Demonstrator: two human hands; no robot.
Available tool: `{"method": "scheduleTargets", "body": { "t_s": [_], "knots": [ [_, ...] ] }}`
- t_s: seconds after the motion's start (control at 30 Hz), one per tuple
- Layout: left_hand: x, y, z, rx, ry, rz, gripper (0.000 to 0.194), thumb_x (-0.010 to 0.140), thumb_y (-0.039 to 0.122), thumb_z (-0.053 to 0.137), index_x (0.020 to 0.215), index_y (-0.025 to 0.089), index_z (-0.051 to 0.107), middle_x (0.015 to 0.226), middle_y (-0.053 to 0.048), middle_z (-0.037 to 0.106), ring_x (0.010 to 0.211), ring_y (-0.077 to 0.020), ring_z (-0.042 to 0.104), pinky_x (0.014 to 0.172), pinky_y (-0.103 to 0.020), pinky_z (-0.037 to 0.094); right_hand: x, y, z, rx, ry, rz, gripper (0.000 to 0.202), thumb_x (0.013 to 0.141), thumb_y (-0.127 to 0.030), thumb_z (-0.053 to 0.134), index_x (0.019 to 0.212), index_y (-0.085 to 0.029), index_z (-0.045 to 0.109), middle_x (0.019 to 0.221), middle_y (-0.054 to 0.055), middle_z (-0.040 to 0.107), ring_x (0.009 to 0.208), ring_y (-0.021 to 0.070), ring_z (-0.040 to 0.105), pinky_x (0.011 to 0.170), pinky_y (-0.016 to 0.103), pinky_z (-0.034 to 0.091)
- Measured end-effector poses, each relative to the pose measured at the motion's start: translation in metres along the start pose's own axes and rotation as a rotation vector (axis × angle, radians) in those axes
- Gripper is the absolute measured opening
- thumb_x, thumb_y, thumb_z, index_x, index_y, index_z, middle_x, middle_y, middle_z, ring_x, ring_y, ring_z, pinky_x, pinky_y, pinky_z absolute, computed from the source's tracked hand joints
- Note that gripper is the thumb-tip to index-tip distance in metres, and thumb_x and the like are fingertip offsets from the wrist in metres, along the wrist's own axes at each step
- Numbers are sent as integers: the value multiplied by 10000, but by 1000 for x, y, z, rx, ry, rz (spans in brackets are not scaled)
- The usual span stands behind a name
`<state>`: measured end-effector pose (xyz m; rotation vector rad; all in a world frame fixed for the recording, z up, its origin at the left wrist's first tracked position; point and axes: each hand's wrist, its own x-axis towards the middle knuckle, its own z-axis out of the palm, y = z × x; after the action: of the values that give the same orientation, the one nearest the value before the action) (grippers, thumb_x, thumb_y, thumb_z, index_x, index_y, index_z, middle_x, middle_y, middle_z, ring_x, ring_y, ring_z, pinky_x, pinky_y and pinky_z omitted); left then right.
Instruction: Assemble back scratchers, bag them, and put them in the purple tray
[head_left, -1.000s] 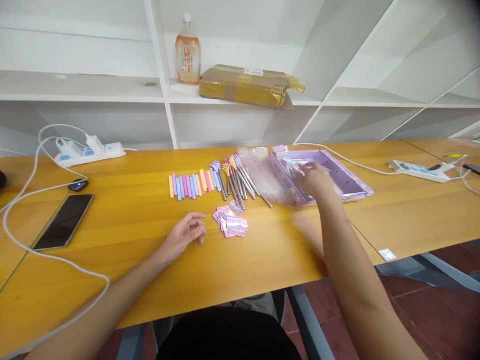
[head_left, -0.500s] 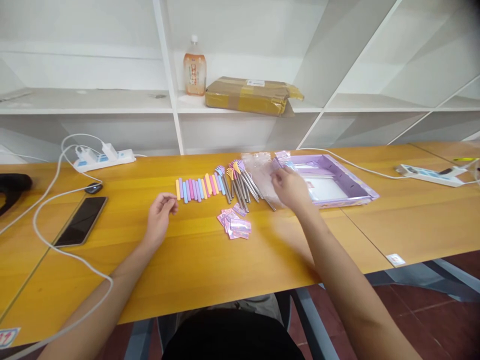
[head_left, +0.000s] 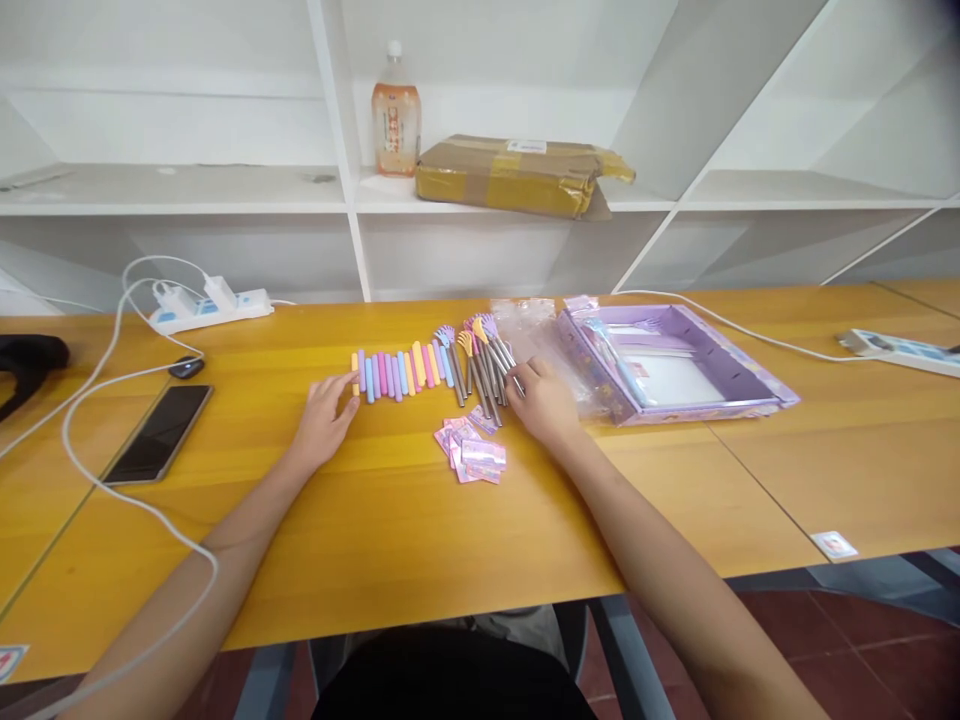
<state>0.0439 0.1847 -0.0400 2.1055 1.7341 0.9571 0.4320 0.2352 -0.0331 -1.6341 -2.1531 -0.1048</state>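
Observation:
My left hand (head_left: 324, 418) has its fingers stretched out and thumb apart. Its fingertips touch the leftmost yellow stick in a row of pastel sticks (head_left: 391, 376). Beside that row lies a heap of back scratchers (head_left: 480, 365) with metal rods and small hand-shaped heads in purple, blue and yellow. At the heap's right side, my right hand (head_left: 546, 402) has its fingers closed on a back scratcher's metal rod. Small pink and purple cards (head_left: 472, 452) lie in a loose pile in front. A blue bagged item (head_left: 619, 360) rests inside the left part of a purple box (head_left: 705, 408).
Clear plastic bags (head_left: 529, 330) lie between the heap and the box. A phone (head_left: 161, 435), white cables and a power strip (head_left: 214, 310) are on the left. Another power strip (head_left: 900, 352) sits far right. A bottle (head_left: 396, 120) and a taped carton (head_left: 517, 178) stand on the shelf.
My right hand has moved left from the box's edge to the back scratchers, leaving the blue bagged item in the box. My left hand has reached forward, its fingers straightening against the yellow stick.

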Motion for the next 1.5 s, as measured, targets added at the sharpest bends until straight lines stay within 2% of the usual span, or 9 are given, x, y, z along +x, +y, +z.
{"method": "scheduleTargets", "body": {
  "t_s": [0.13, 0.3, 0.43, 0.6, 0.97, 1.1, 1.27, 1.4, 1.5],
  "knots": [
    [2, -2, 0, 12, -13, 7, 402, 1067, 396, 467, 1402, 237, 622, 1355, -102, 720, 1303, -317, 553, 1174, -522, 386, 0, -3, 3, -26, 15, 28, 321, 1074, -355, 471, 1098, -177, 737, 1125, 153, 682, 1023, 300, 624, 854, 363, 462],
    [2, -2, 3, 24, 45, -50, 304, 1013, 384, 530, 1220, 222, 682, 1097, -88, 714, 1054, -276, 639, 1050, -471, 501, 2, -1, 9, -90, -39, 82, 288, 1071, -328, 506, 1165, -151, 713, 1172, 168, 672, 1016, 295, 640, 822, 348, 437],
    [2, -3, 4, -9, 106, -109, 254, 917, 358, 640, 1123, 211, 670, 1093, -81, 638, 896, -221, 644, 920, -410, 566, 6, -2, 8, -113, -81, 122, 253, 1066, -301, 519, 1142, -152, 709, 1157, 154, 691, 1002, 284, 664, 807, 341, 430],
    [2, -5, 4, 34, 91, -152, 309, 853, 343, 695, 1121, 203, 633, 1089, -87, 664, 783, -205, 628, 857, -424, 565, 8, -4, 7, -140, -93, 164, 248, 1051, -325, 528, 1102, -159, 705, 1144, 164, 712, 978, 284, 687, 766, 336, 436],
    [0, -6, -3, -157, 137, -438, 434, 745, 342, 693, 1152, 197, 661, 857, 1, 678, 795, -227, 670, 826, -385, 528, 9, -6, -2, -213, -149, 155, 268, 1016, -340, 576, 1180, -157, 681, 1169, 187, 711, 1022, 316, 702, 749, 343, 457],
    [-3, -4, 2, -323, 115, -388, 464, 758, 377, 647, 1179, 184, 674, 859, 7, 639, 743, -192, 617, 746, -341, 499, 10, -9, -4, -193, -171, 174, 253, 1039, -294, 526, 1157, -153, 700, 1156, 180, 733, 989, 304, 712, 753, 345, 460],
    [-14, 20, 9, -247, 63, -214, 209, 820, 350, 613, 979, 226, 667, 930, -18, 607, 811, -200, 597, 779, -345, 495, 10, -2, -5, -43, -49, 169, 284, 1055, -332, 515, 1084, -149, 731, 1109, 170, 764, 897, 280, 718, 771, 348, 474],
    [-27, 47, 10, -182, -59, -83, 89, 891, 321, 607, 938, 246, 602, 905, -14, 587, 789, -202, 587, 737, -335, 484, 8, 7, -2, 296, 96, 214, 268, 994, -406, 604, 947, -174, 729, 942, 121, 786, 824, 245, 704, 771, 333, 504],
    [-33, 58, 11, -184, -147, 9, 75, 946, 319, 591, 920, 251, 570, 899, -12, 574, 767, -196, 581, 720, -330, 480, 7, 10, 2, 695, 91, 389, 402, 926, -596, 670, 811, -211, 684, 661, 37, 692, 610, 201, 622, 611, 310, 482]
  ]
}}
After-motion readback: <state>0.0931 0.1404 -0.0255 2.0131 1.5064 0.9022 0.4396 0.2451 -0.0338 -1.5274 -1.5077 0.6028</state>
